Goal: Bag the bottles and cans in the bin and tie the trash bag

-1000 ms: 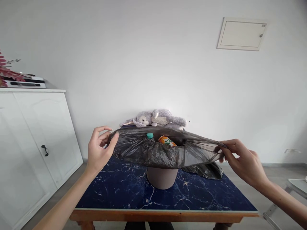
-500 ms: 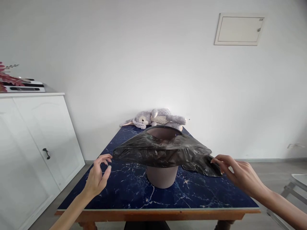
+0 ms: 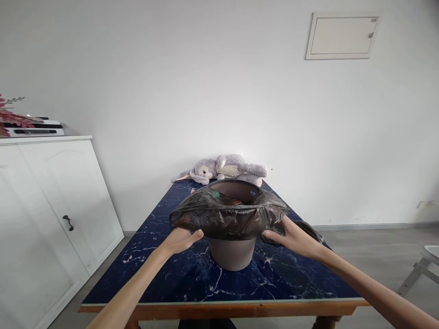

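A grey-brown bin (image 3: 232, 256) stands upright on the table, its far rim bare. A black plastic trash bag (image 3: 226, 224) covers the near part of the rim and hangs down its front. My left hand (image 3: 183, 240) is at the bag's left edge, with the fingers tucked under the plastic and the thumb outside. At the right edge my right hand (image 3: 288, 237) holds the bag likewise, its fingertips partly covered. Bits of green and orange show in the bin's mouth; what they are I cannot make out.
The table (image 3: 164, 283) has a dark blue marbled top. A grey plush rabbit (image 3: 233, 169) lies behind the bin against the wall. More black plastic (image 3: 310, 230) lies right of the bin. A white cabinet (image 3: 58, 205) stands left and a white chair or frame (image 3: 420, 269) right.
Both hands have moved inward to the bin and under the bag's edges. The bag has drawn in at both sides and now sits bunched around the near rim.
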Action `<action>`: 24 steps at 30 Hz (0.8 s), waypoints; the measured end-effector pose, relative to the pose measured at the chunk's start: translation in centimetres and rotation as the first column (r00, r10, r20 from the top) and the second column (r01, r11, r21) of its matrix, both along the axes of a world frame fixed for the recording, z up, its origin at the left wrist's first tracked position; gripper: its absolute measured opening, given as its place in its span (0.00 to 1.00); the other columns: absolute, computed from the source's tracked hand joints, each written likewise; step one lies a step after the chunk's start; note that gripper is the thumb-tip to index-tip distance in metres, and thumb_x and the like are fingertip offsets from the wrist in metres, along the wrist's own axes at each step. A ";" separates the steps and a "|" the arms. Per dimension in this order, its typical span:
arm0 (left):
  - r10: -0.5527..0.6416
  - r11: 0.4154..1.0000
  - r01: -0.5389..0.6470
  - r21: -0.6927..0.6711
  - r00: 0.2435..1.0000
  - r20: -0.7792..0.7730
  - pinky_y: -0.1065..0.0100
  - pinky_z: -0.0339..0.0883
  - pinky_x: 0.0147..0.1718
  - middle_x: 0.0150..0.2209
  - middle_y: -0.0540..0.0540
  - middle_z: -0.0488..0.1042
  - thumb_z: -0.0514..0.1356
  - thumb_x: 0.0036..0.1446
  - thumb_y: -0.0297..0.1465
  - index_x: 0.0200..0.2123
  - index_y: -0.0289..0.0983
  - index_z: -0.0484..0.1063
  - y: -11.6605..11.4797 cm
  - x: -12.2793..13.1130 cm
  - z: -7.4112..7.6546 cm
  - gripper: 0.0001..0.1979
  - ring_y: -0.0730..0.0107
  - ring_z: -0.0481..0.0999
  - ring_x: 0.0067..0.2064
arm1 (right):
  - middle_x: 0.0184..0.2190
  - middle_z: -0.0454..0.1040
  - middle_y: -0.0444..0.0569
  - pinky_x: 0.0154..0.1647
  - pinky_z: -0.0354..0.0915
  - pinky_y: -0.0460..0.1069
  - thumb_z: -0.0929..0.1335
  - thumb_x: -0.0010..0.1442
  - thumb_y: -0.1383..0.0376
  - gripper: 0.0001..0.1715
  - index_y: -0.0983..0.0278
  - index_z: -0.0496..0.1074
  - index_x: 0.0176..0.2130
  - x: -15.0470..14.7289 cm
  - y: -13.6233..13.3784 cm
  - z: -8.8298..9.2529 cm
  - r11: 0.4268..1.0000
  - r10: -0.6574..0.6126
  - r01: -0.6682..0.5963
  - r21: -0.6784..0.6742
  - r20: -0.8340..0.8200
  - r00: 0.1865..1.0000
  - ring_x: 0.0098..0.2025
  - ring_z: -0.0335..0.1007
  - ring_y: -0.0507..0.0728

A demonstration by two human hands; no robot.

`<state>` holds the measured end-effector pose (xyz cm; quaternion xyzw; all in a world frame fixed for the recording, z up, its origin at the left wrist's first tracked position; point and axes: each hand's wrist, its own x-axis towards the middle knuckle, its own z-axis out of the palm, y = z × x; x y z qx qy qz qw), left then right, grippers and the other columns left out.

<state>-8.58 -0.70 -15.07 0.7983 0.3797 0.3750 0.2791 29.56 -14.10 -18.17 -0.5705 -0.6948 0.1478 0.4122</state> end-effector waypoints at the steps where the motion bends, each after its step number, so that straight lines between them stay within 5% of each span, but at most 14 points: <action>1: -0.004 1.000 0.004 -0.018 1.000 0.007 0.51 0.79 0.33 0.23 0.40 0.78 0.65 0.46 0.71 0.37 0.42 0.84 0.1 0.6 0.8 0.38 0.38 0.84 0.32 | 0.61 0.76 0.59 0.64 0.71 0.66 0.68 0.67 0.37 0.40 0.57 0.68 0.66 -0.2 0.4 0.4 1.000 0.007 -0.007 0.007 -0.021 1.000 0.65 0.71 0.72; 4: -0.023 0.999 0.026 -0.039 0.997 0.070 0.52 0.81 0.47 0.31 0.39 0.83 0.62 0.57 0.65 0.40 0.44 0.84 0.2 2.5 3.4 0.31 0.38 0.86 0.48 | 0.62 0.77 0.59 0.72 0.63 0.69 0.67 0.66 0.34 0.45 0.57 0.67 0.69 -0.7 1.3 1.9 0.998 0.032 -0.028 0.049 -0.094 0.995 0.71 0.65 0.73; 7: -0.057 0.997 0.069 -0.045 0.975 0.217 0.54 0.66 0.69 0.56 0.40 0.83 0.61 0.66 0.58 0.57 0.45 0.81 -0.4 4.5 6.1 0.29 0.47 0.72 0.70 | 0.65 0.76 0.55 0.78 0.52 0.67 0.63 0.67 0.32 0.45 0.54 0.69 0.69 -1.5 1.9 3.9 0.993 0.062 -0.045 0.111 -0.152 0.986 0.76 0.57 0.70; 10: -0.110 0.988 0.137 -0.067 0.946 0.305 0.54 0.55 0.75 0.72 0.45 0.70 0.57 0.69 0.57 0.67 0.46 0.74 -1.5 6.2 8.5 0.33 0.49 0.61 0.77 | 0.71 0.70 0.50 0.81 0.45 0.64 0.62 0.71 0.35 0.39 0.53 0.74 0.66 -2.5 2.1 6.2 0.982 0.110 -0.066 0.177 -0.248 0.963 0.80 0.47 0.65; 13: -0.184 0.977 0.211 -0.031 0.907 0.378 0.58 0.48 0.77 0.76 0.54 0.63 0.55 0.72 0.55 0.66 0.50 0.75 -2.4 7.4 10.2 0.28 0.54 0.51 0.80 | 0.73 0.67 0.45 0.81 0.43 0.64 0.66 0.72 0.39 0.29 0.52 0.81 0.58 -3.6 2.0 8.3 0.958 0.230 -0.121 0.260 -0.448 0.864 0.80 0.48 0.66; 17: -0.240 0.936 0.349 -0.043 0.723 0.648 0.58 0.55 0.75 0.69 0.49 0.75 0.57 0.75 0.46 0.58 0.46 0.81 -2.6 9.1 11.7 0.19 0.54 0.63 0.76 | 0.65 0.78 0.49 0.79 0.51 0.65 0.71 0.69 0.42 0.23 0.55 0.83 0.47 -4.3 2.6 10.0 0.932 0.352 -0.164 0.324 -0.701 0.620 0.74 0.63 0.68; 21: -0.093 0.860 0.482 -0.168 0.471 0.877 0.57 0.73 0.64 0.46 0.40 0.86 0.51 0.78 0.35 0.41 0.36 0.80 -2.5 10.3 13.2 0.19 0.56 0.85 0.54 | 0.52 0.83 0.52 0.71 0.64 0.64 0.72 0.67 0.42 0.22 0.57 0.78 0.42 -3.8 4.1 11.2 0.922 0.381 -0.144 0.360 -0.774 0.505 0.65 0.73 0.67; 24: 0.028 0.797 0.564 -0.215 0.322 0.946 0.64 0.78 0.53 0.24 0.51 0.74 0.45 0.79 0.27 0.30 0.36 0.72 -2.5 10.5 14.1 0.24 0.72 0.81 0.29 | 0.35 0.78 0.44 0.64 0.71 0.60 0.73 0.64 0.42 0.21 0.54 0.71 0.39 -3.5 4.6 12.4 0.904 0.419 -0.131 0.407 -0.784 0.457 0.53 0.78 0.61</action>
